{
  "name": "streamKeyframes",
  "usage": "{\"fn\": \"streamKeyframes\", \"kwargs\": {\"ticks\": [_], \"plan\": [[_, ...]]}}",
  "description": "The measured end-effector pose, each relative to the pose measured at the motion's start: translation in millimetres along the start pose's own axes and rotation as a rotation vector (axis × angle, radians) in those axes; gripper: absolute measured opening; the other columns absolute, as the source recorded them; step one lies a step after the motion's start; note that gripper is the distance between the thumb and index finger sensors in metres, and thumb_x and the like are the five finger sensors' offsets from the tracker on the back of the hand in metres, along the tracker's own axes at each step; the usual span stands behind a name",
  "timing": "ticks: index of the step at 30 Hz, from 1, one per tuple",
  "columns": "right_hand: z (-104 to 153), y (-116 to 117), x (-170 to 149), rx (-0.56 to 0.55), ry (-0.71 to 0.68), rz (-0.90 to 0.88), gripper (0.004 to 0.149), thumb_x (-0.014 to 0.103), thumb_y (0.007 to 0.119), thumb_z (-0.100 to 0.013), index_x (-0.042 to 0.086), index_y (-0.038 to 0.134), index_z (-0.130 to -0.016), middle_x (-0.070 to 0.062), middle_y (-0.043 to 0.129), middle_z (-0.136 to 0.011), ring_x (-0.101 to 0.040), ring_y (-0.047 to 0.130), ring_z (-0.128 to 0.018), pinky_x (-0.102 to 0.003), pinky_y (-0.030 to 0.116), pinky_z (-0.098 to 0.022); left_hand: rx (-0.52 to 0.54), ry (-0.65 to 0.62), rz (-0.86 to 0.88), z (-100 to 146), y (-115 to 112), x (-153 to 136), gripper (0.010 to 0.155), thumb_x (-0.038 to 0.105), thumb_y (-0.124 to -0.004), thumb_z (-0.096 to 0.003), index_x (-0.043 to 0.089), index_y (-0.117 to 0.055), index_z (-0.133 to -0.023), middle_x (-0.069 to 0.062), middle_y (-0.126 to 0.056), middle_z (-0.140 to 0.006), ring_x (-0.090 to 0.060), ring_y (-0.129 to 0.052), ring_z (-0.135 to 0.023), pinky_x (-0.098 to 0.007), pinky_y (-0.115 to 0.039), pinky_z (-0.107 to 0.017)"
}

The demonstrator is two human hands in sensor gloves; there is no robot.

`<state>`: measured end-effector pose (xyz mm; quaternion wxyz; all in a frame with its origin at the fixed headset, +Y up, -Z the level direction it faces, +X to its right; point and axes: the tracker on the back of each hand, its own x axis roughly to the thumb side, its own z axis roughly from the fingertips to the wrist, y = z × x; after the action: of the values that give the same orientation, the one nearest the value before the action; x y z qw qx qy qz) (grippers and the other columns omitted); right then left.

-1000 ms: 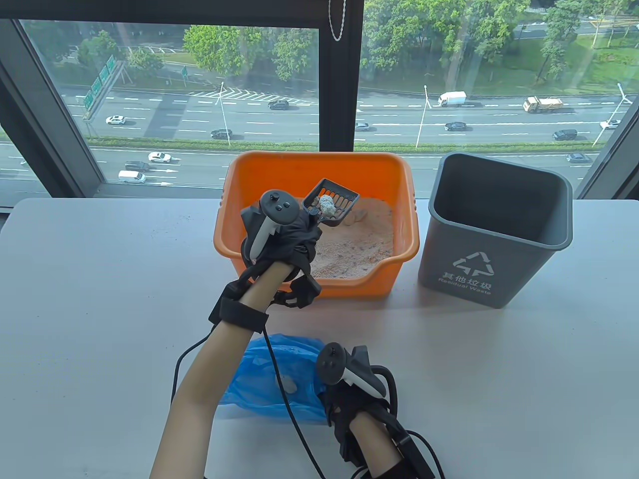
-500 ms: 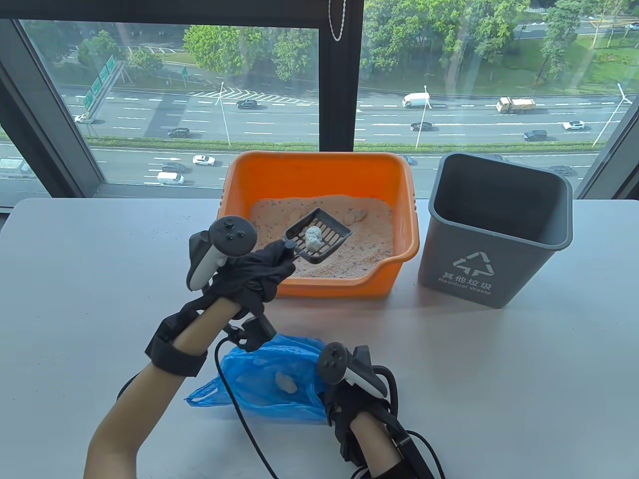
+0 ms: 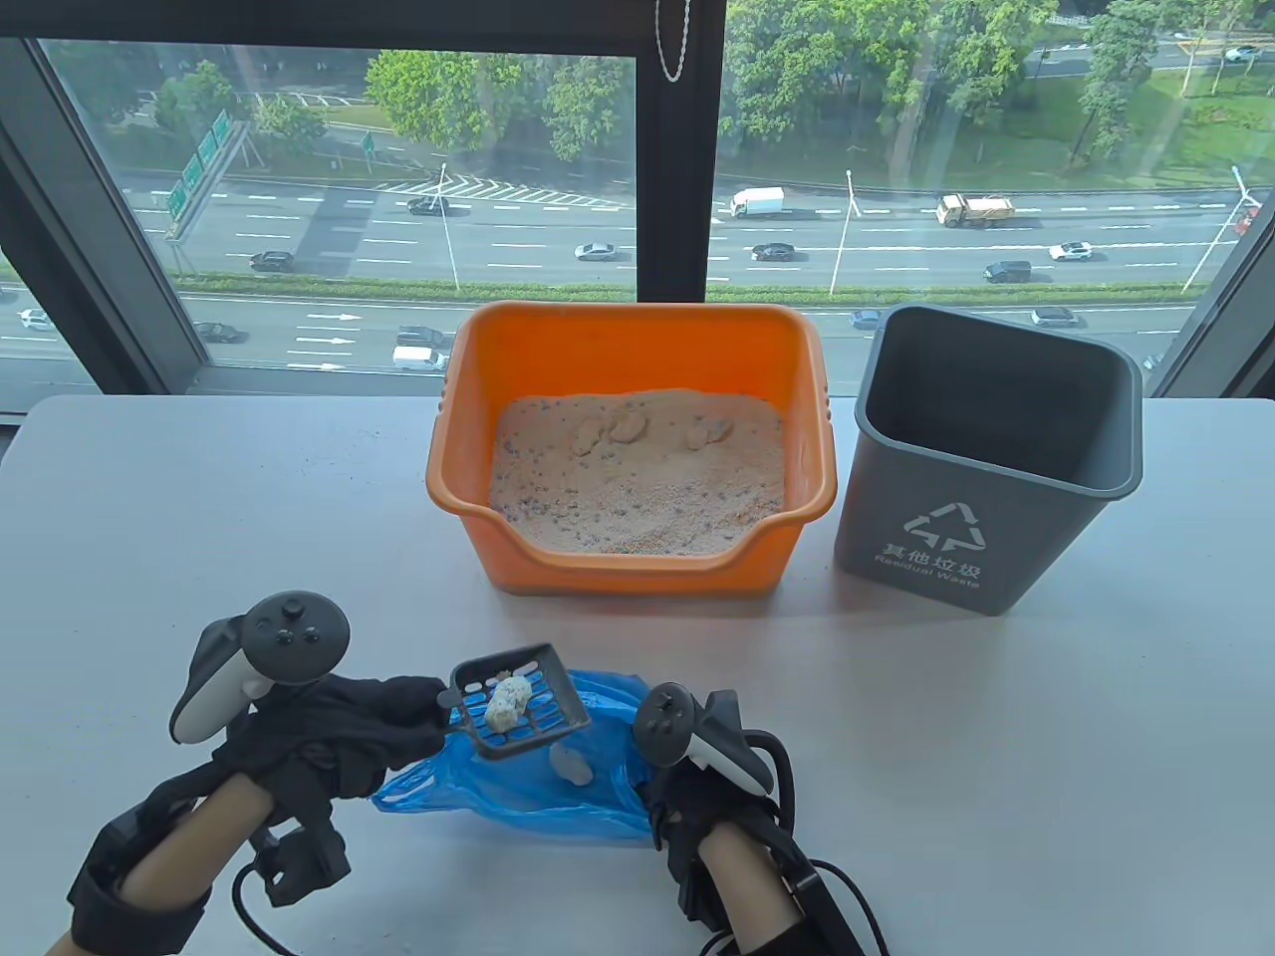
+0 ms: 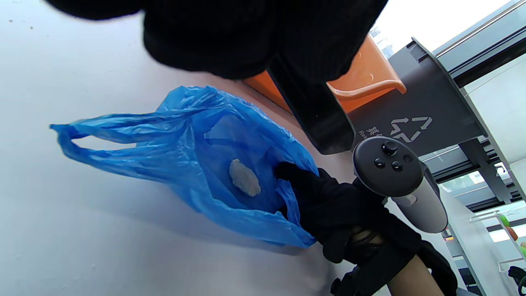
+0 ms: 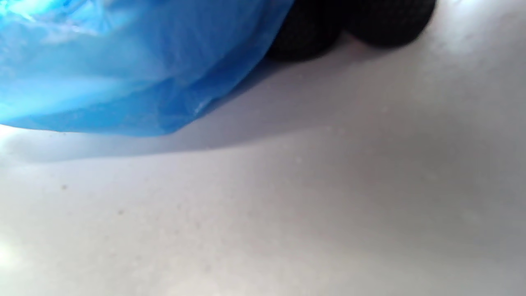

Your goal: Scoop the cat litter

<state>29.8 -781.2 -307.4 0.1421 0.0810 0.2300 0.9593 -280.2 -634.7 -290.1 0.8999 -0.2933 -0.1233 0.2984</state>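
My left hand (image 3: 339, 732) grips the handle of a dark slotted litter scoop (image 3: 520, 703) and holds it level over the blue plastic bag (image 3: 518, 787). A pale clump (image 3: 506, 703) lies in the scoop. Another clump (image 3: 571, 765) lies inside the bag, also seen in the left wrist view (image 4: 244, 177). My right hand (image 3: 697, 797) grips the bag's right edge (image 4: 294, 181) on the table. The orange litter box (image 3: 630, 344) stands behind, filled with sandy litter (image 3: 637, 488) and a few clumps (image 3: 628, 428).
A grey waste bin (image 3: 981, 468) stands to the right of the litter box. A window with a dark frame runs along the table's far edge. Glove cables trail off the near edge (image 3: 254, 896).
My left hand has carried the scoop with its clump out of the litter box, back toward me and down, until it is over the blue bag. The right hand has stayed on the bag.
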Motion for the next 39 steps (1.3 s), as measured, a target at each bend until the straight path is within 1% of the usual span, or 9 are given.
{"fn": "streamKeyframes", "kwargs": {"ticks": [6, 10, 14, 18, 21, 27, 30, 34, 39], "plan": [[0, 0, 0, -0.001, 0.004, 0.010, 0.067, 0.030, 0.080, -0.042, 0.024, 0.045, -0.099, -0.020, 0.049, -0.089, -0.010, 0.078, -0.050, -0.030, 0.073, -0.036, -0.124, 0.133, -0.221, -15, -28, 10, 0.062, 0.034, -0.083, -0.0499, 0.012, -0.064, -0.104, -0.013, -0.091, -0.067, -0.016, -0.094, -0.030, -0.037, -0.080, -0.029], [1, 0, 1, 0.001, 0.005, 0.011, 0.067, 0.030, 0.080, -0.042, 0.024, 0.045, -0.099, -0.020, 0.049, -0.089, -0.010, 0.078, -0.050, -0.030, 0.073, -0.036, -0.063, 0.239, -0.422, -31, -35, 35, 0.062, 0.042, -0.082, -0.0501, 0.015, -0.066, -0.104, -0.010, -0.096, -0.066, -0.009, -0.095, -0.022, -0.029, -0.080, -0.019], [1, 1, 1, 0.001, 0.005, 0.012, 0.067, 0.030, 0.080, -0.042, 0.024, 0.045, -0.099, -0.020, 0.049, -0.089, -0.010, 0.078, -0.050, -0.030, 0.073, -0.036, 0.008, 0.317, -0.586, -37, -34, 53, 0.061, 0.046, -0.083, -0.0491, 0.018, -0.070, -0.102, -0.010, -0.099, -0.065, -0.007, -0.095, -0.015, -0.027, -0.080, -0.013], [1, 1, 2, 0.000, 0.003, 0.013, 0.067, 0.030, 0.080, -0.042, 0.024, 0.045, -0.099, -0.020, 0.049, -0.089, -0.011, 0.078, -0.050, -0.030, 0.073, -0.036, -0.024, 0.308, -0.532, -35, -33, 54, 0.062, 0.047, -0.082, -0.0490, 0.018, -0.070, -0.103, -0.011, -0.098, -0.067, -0.007, -0.095, -0.016, -0.027, -0.079, -0.013], [1, 1, 2, 0.000, 0.002, 0.012, 0.067, 0.030, 0.080, -0.042, 0.024, 0.045, -0.099, -0.020, 0.049, -0.089, -0.011, 0.078, -0.050, -0.030, 0.073, -0.036, -0.006, 0.316, -0.505, -26, -29, 47, 0.063, 0.044, -0.083, -0.0486, 0.015, -0.070, -0.102, -0.011, -0.097, -0.067, -0.010, -0.094, -0.017, -0.029, -0.079, -0.015], [1, 1, 2, 0.000, 0.002, 0.013, 0.067, 0.030, 0.080, -0.042, 0.024, 0.045, -0.099, -0.020, 0.049, -0.089, -0.011, 0.078, -0.050, -0.030, 0.073, -0.036, 0.041, 0.222, -0.258, 15, -6, 24, 0.063, 0.041, -0.084, -0.0484, 0.012, -0.069, -0.102, -0.012, -0.095, -0.065, -0.013, -0.094, -0.019, -0.031, -0.079, -0.017], [1, 1, 2, -0.001, 0.002, 0.014, 0.067, 0.030, 0.080, -0.042, 0.024, 0.045, -0.099, -0.020, 0.049, -0.089, -0.011, 0.078, -0.049, -0.030, 0.073, -0.036, 0.095, 0.157, -0.155, 23, 8, 20, 0.064, 0.040, -0.083, -0.0490, 0.011, -0.067, -0.103, -0.012, -0.094, -0.064, -0.013, -0.094, -0.020, -0.032, -0.079, -0.018], [1, 1, 2, -0.001, 0.001, 0.014, 0.067, 0.029, 0.080, -0.042, 0.024, 0.045, -0.099, -0.020, 0.049, -0.089, -0.011, 0.078, -0.049, -0.030, 0.073, -0.036, 0.138, 0.131, -0.118, 14, 18, 26, 0.064, 0.043, -0.075, -0.0525, 0.011, -0.060, -0.105, -0.008, -0.092, -0.060, -0.009, -0.092, -0.020, -0.030, -0.080, -0.018], [0, 1, 2, -0.002, -0.001, 0.013, 0.067, 0.029, 0.080, -0.042, 0.024, 0.045, -0.099, -0.021, 0.049, -0.089, -0.011, 0.078, -0.049, -0.030, 0.073, -0.036, 0.115, 0.104, -0.144, -31, 28, 55, 0.064, 0.046, -0.068, -0.0543, 0.009, -0.056, -0.105, -0.003, -0.092, -0.056, -0.004, -0.090, -0.016, -0.027, -0.080, -0.015]]}}
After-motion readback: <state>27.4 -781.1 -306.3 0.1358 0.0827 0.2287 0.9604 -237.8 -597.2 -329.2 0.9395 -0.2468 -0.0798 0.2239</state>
